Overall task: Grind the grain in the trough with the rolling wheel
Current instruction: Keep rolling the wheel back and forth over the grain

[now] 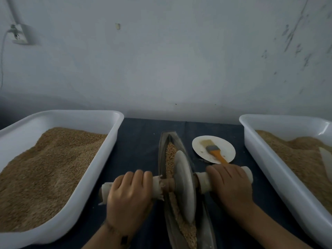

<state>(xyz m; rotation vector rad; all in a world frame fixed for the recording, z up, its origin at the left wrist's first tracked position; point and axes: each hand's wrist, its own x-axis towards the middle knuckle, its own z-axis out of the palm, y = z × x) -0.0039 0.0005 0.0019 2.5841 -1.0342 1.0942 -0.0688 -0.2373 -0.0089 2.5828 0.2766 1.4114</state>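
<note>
Rolling wheel [185,186] stands on edge in the trough [181,142], mid-length, on the dark-clothed worktop [140,141]. Grain [169,155] lies ahead of and behind it. Your left hand [128,196] curls over the left handle [106,191]; your right hand [231,184] wraps the right handle [247,172]. Two white tubs [111,141] of grain flank the trough. Brush [212,150] rests on a plate [228,148] beyond your right hand.
</note>
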